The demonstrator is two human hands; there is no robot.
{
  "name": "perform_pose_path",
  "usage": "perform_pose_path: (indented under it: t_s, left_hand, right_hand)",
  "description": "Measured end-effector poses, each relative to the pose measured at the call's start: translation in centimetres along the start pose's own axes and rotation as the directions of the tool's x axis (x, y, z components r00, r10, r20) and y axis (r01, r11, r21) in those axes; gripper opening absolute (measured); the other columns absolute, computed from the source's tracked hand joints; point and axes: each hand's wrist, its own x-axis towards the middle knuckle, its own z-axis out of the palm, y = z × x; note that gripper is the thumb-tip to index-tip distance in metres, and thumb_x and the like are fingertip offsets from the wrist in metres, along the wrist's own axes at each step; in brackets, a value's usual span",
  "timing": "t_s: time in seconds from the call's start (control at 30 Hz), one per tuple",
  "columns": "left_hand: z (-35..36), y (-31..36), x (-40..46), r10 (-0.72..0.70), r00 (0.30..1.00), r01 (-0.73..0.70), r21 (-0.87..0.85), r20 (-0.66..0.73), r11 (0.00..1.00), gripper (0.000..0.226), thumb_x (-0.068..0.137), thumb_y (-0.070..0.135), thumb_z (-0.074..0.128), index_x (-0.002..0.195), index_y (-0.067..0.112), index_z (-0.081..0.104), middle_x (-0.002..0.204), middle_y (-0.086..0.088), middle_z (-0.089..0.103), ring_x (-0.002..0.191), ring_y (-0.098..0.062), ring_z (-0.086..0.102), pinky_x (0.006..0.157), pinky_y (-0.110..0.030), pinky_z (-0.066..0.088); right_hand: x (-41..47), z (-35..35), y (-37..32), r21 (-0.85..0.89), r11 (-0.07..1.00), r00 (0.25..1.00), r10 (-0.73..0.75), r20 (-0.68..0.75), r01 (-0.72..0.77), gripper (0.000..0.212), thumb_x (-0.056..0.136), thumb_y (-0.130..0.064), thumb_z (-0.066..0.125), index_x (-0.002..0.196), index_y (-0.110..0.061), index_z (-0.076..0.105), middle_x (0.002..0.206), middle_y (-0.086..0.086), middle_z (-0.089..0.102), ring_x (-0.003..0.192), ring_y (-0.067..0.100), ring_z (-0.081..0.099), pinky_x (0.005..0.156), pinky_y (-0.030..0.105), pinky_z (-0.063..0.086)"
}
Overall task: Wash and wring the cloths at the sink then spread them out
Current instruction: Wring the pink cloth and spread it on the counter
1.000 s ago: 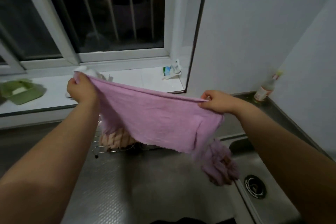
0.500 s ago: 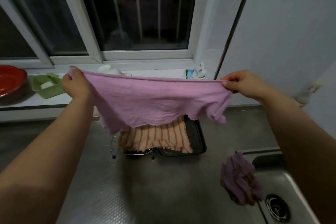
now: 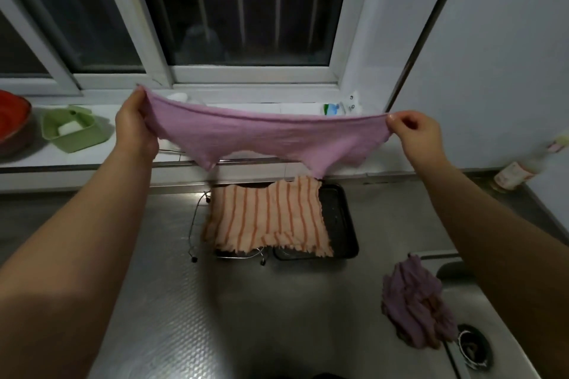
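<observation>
Two hands hold the pink cloth (image 3: 271, 138) stretched out in the air in front of the window sill (image 3: 277, 108). Your left hand (image 3: 135, 129) grips one top corner with fingers curled round the fabric; your right hand (image 3: 415, 132) pinches the opposite corner between thumb and fingers. The top edge runs nearly taut between them, sagging a little in the middle, and the lower edge hangs ragged above the striped cloth (image 3: 268, 218).

That striped cloth lies spread flat over a wire rack (image 3: 194, 224) and a dark tray (image 3: 341, 224) on the steel counter (image 3: 215, 317), just below the sill. A purple cloth (image 3: 415, 301) sits bunched in a heap at the sink's (image 3: 480, 311) left rim, near the drain (image 3: 472, 348) and beside your right forearm.

On the sill to your left stands a green dish (image 3: 74, 132) with a white bar inside, next to a red bowl (image 3: 12, 120) at the frame's edge. A bottle (image 3: 520, 169) leans at the far right by the wall; it is too blurred to say more.
</observation>
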Motion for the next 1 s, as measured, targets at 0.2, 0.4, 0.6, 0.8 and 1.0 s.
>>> perform_pose_path:
  t_s: [0.2,0.4,0.6,0.8,1.0]
  left_hand:
    - [-7.3,-5.3,-2.5,-0.089,0.995,0.098,0.255,-0.044,0.962,0.030,0.089,0.032,0.062,0.064,0.020,0.072,0.065,0.009,0.067,0.074,-0.013,0.064,0.075,-0.027,0.050]
    - [-12.8,-11.5,-7.0,-0.153,0.974,0.223,0.560,-0.170,0.798,0.028,0.094,0.025,0.060,0.069,0.013,0.059,0.073,-0.006,0.055,0.070,-0.019,0.050,0.072,-0.031,0.040]
    - [-17.0,-15.1,-9.5,-0.109,0.972,0.236,0.855,-0.210,0.462,0.036,0.084,0.037,0.062,0.074,0.002,0.062,0.086,-0.026,0.058,0.081,-0.030,0.052,0.067,-0.026,0.045]
    - [-15.3,-16.6,-12.6,0.131,0.948,0.264,0.946,-0.290,0.186,0.036,0.086,0.024,0.063,0.118,0.006,0.058,0.129,-0.026,0.044,0.120,-0.045,0.040,0.099,-0.051,0.035]
    - [-9.2,-19.1,-15.0,0.143,0.967,-0.218,0.975,0.209,0.050,0.020,0.088,0.015,0.062,0.104,0.004,0.063,0.112,-0.026,0.056,0.107,-0.043,0.048,0.091,-0.047,0.038]
  right_hand:
    - [-5.8,0.9,7.1,-0.442,0.829,0.930,-0.232,0.285,0.342,0.029,0.088,-0.029,0.061,0.079,-0.003,0.072,0.071,0.009,0.061,0.071,0.025,0.055,0.065,0.028,0.034]
    - [-13.6,2.7,14.6,-0.573,0.684,0.827,-0.078,0.557,0.451,0.018,0.088,-0.025,0.063,0.085,-0.010,0.073,0.081,0.011,0.062,0.078,0.030,0.056,0.068,0.030,0.041]
    - [-17.2,2.9,18.6,-0.595,0.679,0.793,0.028,0.608,0.431,0.026,0.083,-0.033,0.058,0.084,-0.013,0.075,0.083,0.011,0.065,0.076,0.037,0.062,0.067,0.037,0.054]
    - [-18.3,3.1,17.8,-0.693,0.647,0.803,0.205,0.559,0.317,0.034,0.090,-0.026,0.056,0.122,-0.018,0.060,0.128,0.008,0.055,0.117,0.032,0.051,0.093,0.038,0.045]
    - [-19.1,3.4,18.0,-0.745,0.610,0.769,0.327,0.549,0.272,0.030,0.095,-0.027,0.042,0.119,-0.017,0.058,0.129,0.008,0.055,0.115,0.028,0.052,0.093,0.039,0.046]
